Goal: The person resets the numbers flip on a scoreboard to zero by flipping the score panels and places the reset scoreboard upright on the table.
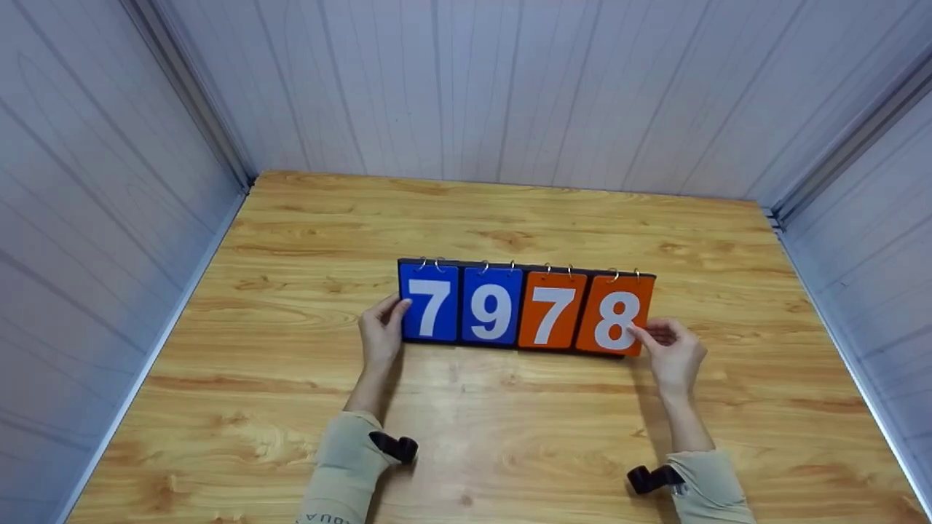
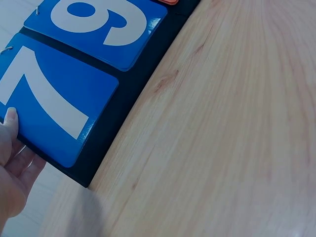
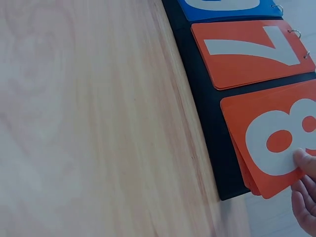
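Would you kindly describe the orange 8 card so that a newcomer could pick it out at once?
In the head view, find the wood-grain table, then the black flip scoreboard. The orange 8 card is at its right end, pinched by the right hand. The orange 7 card beside it shares its colour, but only this one bears an 8.

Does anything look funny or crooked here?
Yes, a little! The orange 8 card is crooked: it's twisted off the cards beneath it, and the right hand is pinching it. The orange 7 card next to it looks straight. Nothing looks spilled or broken.
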`<state>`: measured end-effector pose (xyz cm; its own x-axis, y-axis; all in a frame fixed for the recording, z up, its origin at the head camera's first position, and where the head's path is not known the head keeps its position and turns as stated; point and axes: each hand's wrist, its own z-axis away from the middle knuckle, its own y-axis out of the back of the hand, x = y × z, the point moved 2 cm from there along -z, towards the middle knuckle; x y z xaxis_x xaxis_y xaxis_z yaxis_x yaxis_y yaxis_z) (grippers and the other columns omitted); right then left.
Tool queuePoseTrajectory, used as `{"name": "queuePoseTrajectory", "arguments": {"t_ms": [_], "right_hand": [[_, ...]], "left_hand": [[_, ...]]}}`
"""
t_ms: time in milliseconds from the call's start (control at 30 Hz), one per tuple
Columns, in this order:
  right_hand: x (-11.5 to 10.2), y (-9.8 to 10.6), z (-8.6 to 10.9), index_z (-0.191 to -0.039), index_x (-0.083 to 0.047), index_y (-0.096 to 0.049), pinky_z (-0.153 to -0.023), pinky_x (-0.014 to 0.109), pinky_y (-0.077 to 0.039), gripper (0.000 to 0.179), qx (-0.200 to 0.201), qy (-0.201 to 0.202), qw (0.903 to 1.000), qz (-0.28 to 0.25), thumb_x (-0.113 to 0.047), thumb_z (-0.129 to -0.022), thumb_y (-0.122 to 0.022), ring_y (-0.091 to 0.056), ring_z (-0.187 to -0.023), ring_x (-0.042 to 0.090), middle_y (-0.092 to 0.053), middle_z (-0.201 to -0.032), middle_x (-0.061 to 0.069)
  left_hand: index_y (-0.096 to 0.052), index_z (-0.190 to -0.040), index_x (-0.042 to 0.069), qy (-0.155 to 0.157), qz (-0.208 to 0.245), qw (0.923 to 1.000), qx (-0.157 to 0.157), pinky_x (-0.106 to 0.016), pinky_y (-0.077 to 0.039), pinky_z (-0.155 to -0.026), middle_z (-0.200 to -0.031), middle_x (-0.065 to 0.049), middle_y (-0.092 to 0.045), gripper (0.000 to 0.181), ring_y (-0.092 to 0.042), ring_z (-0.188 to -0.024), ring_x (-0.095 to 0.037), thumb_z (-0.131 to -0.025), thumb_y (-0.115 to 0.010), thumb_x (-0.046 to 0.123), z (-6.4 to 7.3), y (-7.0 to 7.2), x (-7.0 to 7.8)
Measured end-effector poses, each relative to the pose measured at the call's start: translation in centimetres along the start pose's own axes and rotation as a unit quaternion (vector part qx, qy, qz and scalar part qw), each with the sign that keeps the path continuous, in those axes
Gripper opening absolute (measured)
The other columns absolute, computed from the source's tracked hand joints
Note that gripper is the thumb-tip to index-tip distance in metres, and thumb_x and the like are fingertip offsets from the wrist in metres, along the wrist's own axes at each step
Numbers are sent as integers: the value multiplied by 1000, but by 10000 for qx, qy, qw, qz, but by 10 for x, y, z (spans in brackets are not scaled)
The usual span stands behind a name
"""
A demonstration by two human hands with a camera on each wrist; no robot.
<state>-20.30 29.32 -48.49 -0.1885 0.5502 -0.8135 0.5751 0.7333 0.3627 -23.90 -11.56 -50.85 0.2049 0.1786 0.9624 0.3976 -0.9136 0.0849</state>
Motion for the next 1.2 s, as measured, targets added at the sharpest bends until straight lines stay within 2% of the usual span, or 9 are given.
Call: {"name": "queuePoseTrajectory", "arguments": {"t_ms": [200, 367, 467, 633, 833, 867, 1067, 1100, 1200], "right_hand": [[2, 5, 5, -70, 4, -64, -51, 11, -43, 22, -192, -84, 9997, -79, -8, -62, -80, -53, -54, 5, -61, -64, 13], [52, 5, 4, -74, 0, -63, -51, 16, -47, 24, -649, -596, 9934, -731, -13, -63, -80, -57, -57, 10, -61, -65, 7], [82, 5, 4, -81, 1, -62, -52, 21, -49, 27, -854, -1092, 9802, -1411, -10, -64, -79, -59, -59, 15, -62, -68, 11], [95, 11, 5, -95, 7, -58, -57, 27, -51, 35, -936, -1512, 9523, -2479, -4, -67, -76, -62, -69, 24, -63, -77, 20], [96, 22, 4, -109, 10, -53, -70, 31, -50, 39, -1021, -1231, 9279, -3369, 6, -73, -68, -60, -81, 30, -61, -88, 26], [84, 26, 5, -108, 10, -54, -72, 31, -50, 36, -1104, -1179, 9199, -3573, 7, -74, -66, -60, -82, 29, -61, -89, 25], [66, 38, 1, -105, 15, -54, -75, 29, -49, 25, -1328, -935, 8998, -4050, 8, -81, -57, -59, -89, 27, -60, -99, 25], [64, 38, 0, -106, 17, -52, -74, 30, -49, 26, -1255, -932, 9068, -3915, 5, -83, -57, -59, -89, 27, -59, -100, 25], [5, 47, 1, -102, 18, -52, -72, 27, -49, 25, -1188, -925, 9029, -4025, -1, -86, -55, -60, -86, 22, -62, -97, 20]], "left_hand": [[-65, -94, -9, 56, 135, 9999, 16, -17, -46, -65, -88, -20, -65, 19, -59, -74, -15, -80, -64, 4, 0, 0, 0], [-65, -95, -9, 190, 175, 9997, 18, -18, -47, -66, -89, -20, -64, 19, -60, -76, -13, -80, -64, 4, 0, 0, 0], [-65, -95, -8, 202, 142, 9997, 27, -18, -47, -68, -90, -19, -65, 20, -60, -77, -11, -80, -64, 4, 0, 1, 0], [-66, -94, -7, 83, 78, 9999, 16, -18, -47, -67, -89, -19, -65, 19, -60, -77, -14, -80, -64, 6, 0, 1, -1], [-66, -93, -7, -25, -96, 9999, 54, -18, -47, -65, -88, -18, -65, 18, -60, -76, -14, -80, -65, 6, 0, 1, 0], [-66, -93, -7, -41, -135, 9999, 64, -18, -47, -65, -88, -18, -65, 18, -60, -76, -14, -80, -65, 5, 0, 1, 0], [-66, -94, -7, 23, -125, 9999, 34, -19, -47, -66, -89, -17, -65, 19, -60, -77, -16, -80, -65, 6, 0, 1, 1], [-66, -94, -7, 36, -107, 9999, 32, -19, -47, -67, -89, -18, -65, 19, -60, -77, -17, -80, -65, 5, 0, 0, 1], [-66, -94, -7, 36, -123, 9999, 43, -19, -47, -67, -89, -18, -65, 19, -60, -78, -17, -80, -65, 6, 0, 0, 1]]}}
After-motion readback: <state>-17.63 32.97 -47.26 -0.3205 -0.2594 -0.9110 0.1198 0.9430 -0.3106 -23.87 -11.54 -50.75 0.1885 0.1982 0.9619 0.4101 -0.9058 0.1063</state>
